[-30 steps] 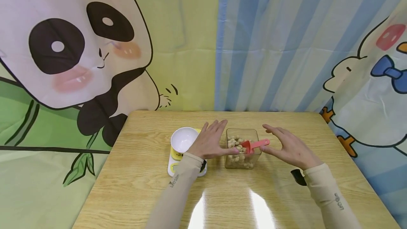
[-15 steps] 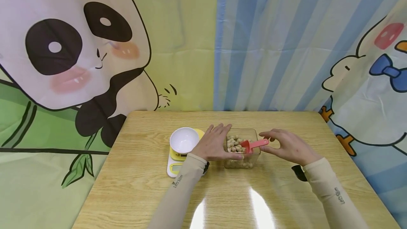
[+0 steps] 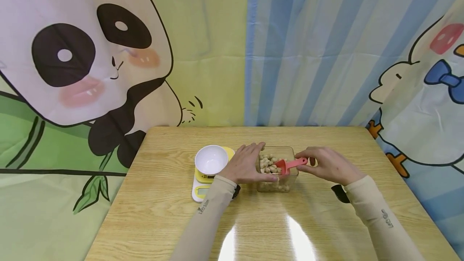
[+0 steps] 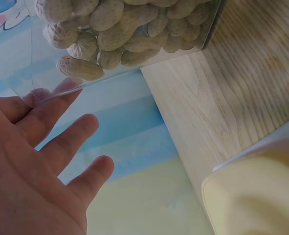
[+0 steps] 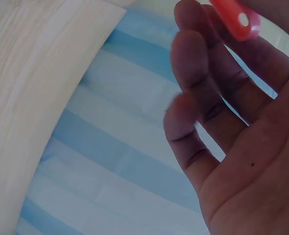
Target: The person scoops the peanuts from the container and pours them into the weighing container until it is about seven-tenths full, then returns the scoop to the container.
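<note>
A clear square box (image 3: 274, 189) filled with unshelled peanuts (image 3: 268, 164) stands on the table. My left hand (image 3: 245, 166) lies against its left side, thumb along the front and fingers straight towards the back. In the left wrist view, fingertips touch the box's clear wall below the peanuts. A red scoop (image 3: 282, 167) leans in the box, its bowl among the peanuts and its handle over the right rim. My right hand (image 3: 330, 166) pinches the end of that handle between thumb and fingers; the right wrist view catches only the handle's tip (image 5: 243, 19).
Left of the box is a yellow and white kitchen scale (image 3: 202, 191) with a white bowl (image 3: 211, 159) on top, partly behind my left hand and forearm. The wooden table (image 3: 152, 196) ends at a printed curtain (image 3: 214, 92) behind.
My right hand has come in to the scoop handle, its fingers closing from spread to a pinch. My left hand has shifted slightly right, against the box.
</note>
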Tool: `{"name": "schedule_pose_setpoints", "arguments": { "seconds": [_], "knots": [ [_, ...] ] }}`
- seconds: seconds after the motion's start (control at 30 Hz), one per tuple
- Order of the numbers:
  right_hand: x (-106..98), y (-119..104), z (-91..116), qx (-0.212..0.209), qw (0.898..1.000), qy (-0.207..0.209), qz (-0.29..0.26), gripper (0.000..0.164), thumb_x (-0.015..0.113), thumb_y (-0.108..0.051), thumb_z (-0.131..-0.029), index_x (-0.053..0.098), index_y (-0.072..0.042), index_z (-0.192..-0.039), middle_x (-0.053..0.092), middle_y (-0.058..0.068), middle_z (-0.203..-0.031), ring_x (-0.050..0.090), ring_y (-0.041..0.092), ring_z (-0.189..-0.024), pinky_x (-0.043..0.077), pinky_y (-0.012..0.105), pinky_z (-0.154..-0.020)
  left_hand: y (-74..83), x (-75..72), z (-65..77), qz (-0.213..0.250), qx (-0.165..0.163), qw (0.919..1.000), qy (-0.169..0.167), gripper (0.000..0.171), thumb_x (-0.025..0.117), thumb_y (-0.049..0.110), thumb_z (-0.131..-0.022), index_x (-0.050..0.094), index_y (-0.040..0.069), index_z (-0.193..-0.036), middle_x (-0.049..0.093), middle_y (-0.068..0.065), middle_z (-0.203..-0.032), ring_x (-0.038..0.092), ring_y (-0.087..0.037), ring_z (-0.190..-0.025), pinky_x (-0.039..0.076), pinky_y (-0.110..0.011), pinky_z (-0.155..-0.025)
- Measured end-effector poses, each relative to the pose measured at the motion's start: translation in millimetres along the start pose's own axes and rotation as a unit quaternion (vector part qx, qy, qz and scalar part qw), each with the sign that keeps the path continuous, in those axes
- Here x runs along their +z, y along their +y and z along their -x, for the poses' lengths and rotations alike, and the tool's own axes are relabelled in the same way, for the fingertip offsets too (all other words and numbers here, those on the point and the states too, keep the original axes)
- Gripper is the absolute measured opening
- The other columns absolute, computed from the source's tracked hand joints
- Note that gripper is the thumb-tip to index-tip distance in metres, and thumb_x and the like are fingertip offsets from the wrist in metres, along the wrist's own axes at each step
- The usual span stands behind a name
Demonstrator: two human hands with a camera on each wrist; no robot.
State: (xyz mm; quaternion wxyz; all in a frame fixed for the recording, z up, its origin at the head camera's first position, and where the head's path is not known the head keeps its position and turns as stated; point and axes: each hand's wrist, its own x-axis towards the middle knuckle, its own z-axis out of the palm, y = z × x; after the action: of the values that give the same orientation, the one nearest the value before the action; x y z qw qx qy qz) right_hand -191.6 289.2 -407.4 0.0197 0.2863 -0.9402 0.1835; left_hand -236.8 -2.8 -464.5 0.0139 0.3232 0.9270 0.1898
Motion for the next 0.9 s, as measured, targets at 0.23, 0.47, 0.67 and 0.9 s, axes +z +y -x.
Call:
{"name": "schedule_pose_setpoints", "arguments": {
  "seconds": [0.23,0.47,0.67,0.9],
  "knots": [
    [-4.6,-7.4,-11.0,-0.015,1.000,-0.022,-0.009,0.015,0.082,-0.023,-0.088,0.079,-0.019,-0.102,0.068,-0.013,-0.088,0.053,0.000,-0.066,0.048,0.024,-0.057,-0.8,1.5,-0.9,0.003,0.004,1.0000,0.000,0.122,0.052,0.095,-0.070,0.023,0.020,-0.162,0.038,0.000,-0.160,0.035,-0.022,-0.147,0.016,-0.042,-0.124],
    [-4.2,-10.5,-20.9,-0.050,0.998,-0.040,-0.015,0.010,0.081,-0.021,-0.088,0.079,-0.018,-0.097,0.062,-0.015,-0.083,0.053,-0.001,-0.066,0.050,0.023,-0.059,-0.6,1.4,-1.3,0.007,0.003,1.0000,0.004,0.121,0.051,0.095,-0.069,0.024,0.022,-0.162,0.040,0.002,-0.158,0.036,-0.022,-0.146,0.019,-0.043,-0.123],
    [1.6,-0.1,-20.1,-0.063,0.996,-0.014,-0.053,0.009,0.078,-0.019,-0.090,0.078,-0.020,-0.099,0.062,-0.015,-0.084,0.052,0.001,-0.065,0.049,0.024,-0.058,-0.5,3.4,-1.5,0.013,0.005,0.9998,0.014,0.121,0.053,0.094,-0.070,0.025,0.020,-0.162,0.042,0.002,-0.157,0.039,-0.022,-0.145,0.019,-0.044,-0.123],
    [11.1,13.5,-13.0,-0.071,0.992,0.023,-0.099,0.011,0.077,-0.022,-0.092,0.078,-0.022,-0.102,0.060,-0.017,-0.080,0.050,0.002,-0.060,0.046,0.023,-0.052,-0.6,3.7,-0.5,0.015,0.001,0.9998,0.014,0.122,0.053,0.095,-0.069,0.025,0.021,-0.162,0.041,0.001,-0.158,0.038,-0.023,-0.145,0.020,-0.044,-0.123]
  ]
}}
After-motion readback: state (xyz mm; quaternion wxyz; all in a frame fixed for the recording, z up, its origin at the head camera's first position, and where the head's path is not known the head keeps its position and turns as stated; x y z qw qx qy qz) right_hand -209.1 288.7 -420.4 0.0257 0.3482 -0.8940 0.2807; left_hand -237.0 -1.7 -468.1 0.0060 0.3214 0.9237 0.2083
